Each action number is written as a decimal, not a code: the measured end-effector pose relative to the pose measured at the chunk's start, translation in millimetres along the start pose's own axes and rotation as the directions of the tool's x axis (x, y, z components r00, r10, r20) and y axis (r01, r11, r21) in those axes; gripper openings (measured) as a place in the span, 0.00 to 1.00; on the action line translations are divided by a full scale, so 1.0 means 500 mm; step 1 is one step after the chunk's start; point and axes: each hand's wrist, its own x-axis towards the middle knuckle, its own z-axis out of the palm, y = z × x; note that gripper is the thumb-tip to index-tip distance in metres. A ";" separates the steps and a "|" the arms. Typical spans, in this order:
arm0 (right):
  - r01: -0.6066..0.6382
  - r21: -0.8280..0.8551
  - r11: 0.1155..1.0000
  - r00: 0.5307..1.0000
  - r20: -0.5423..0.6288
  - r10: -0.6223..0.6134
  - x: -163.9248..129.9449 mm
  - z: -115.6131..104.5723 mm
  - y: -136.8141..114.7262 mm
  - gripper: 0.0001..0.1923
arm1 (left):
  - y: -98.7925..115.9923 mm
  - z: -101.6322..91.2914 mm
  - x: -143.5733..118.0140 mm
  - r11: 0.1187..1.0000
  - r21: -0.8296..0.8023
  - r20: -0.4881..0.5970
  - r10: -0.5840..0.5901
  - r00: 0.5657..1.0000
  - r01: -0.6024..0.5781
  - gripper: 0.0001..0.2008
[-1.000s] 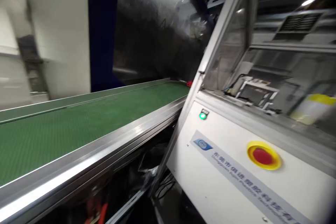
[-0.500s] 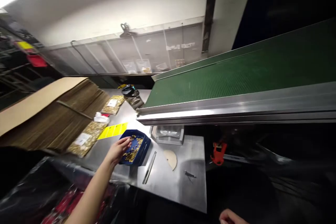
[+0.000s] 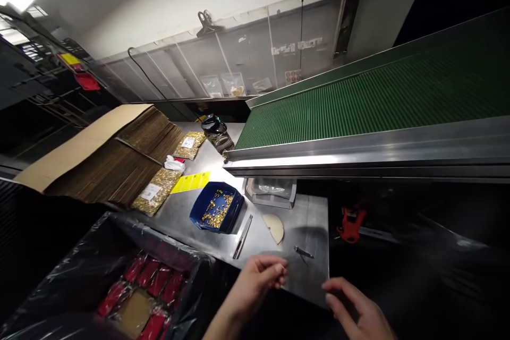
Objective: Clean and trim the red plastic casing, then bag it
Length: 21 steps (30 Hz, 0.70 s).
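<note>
Head view, looking down at a steel table (image 3: 279, 271) under the end of a green conveyor (image 3: 358, 101). A blue tray (image 3: 217, 214) of small gold parts (image 3: 217, 211) sits on the table, just left of a metal rod (image 3: 243, 236) and near a pale half-disc (image 3: 274, 227). Left of the tray lie two filled bags of gold parts (image 3: 155, 196), a yellow label (image 3: 191, 182) and stacked cardboard (image 3: 107, 156). The tray still holds loose parts, so sorting looks unfinished. Both hands hover at the table's near edge, well apart from the tray: the left hand (image 3: 258, 279) with fingers curled together, perhaps pinching something too small to tell; the right hand (image 3: 354, 308) loosely open, holding nothing visible. Half a second earlier the left hand was reaching into the tray; it has since drawn back, and the right hand has come further into view.
</note>
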 end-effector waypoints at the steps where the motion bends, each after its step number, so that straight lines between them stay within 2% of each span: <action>1: 0.032 -0.006 0.999 0.998 0.057 -0.031 0.004 0.003 -0.014 0.16 | -0.027 0.026 -0.010 0.999 -0.012 0.027 -0.031 0.999 0.032 0.18; 4: 0.116 0.010 0.993 0.978 0.173 -0.116 0.006 0.000 -0.059 0.15 | -0.073 0.077 -0.028 0.996 -0.041 0.081 -0.070 0.994 0.074 0.17; 9: 0.154 0.051 0.987 0.973 0.166 -0.160 -0.008 -0.031 -0.104 0.11 | -0.070 0.108 -0.027 0.999 -0.039 0.146 -0.028 0.989 0.035 0.19; 17: 0.144 0.101 0.984 0.982 0.105 -0.155 -0.021 -0.067 -0.086 0.08 | -0.054 0.142 -0.013 0.996 0.080 0.265 -0.057 0.962 0.037 0.21; 21: 0.132 0.195 0.972 0.989 0.036 -0.141 -0.019 -0.068 -0.066 0.05 | -0.063 0.155 -0.007 0.998 0.039 0.295 -0.065 0.953 0.056 0.17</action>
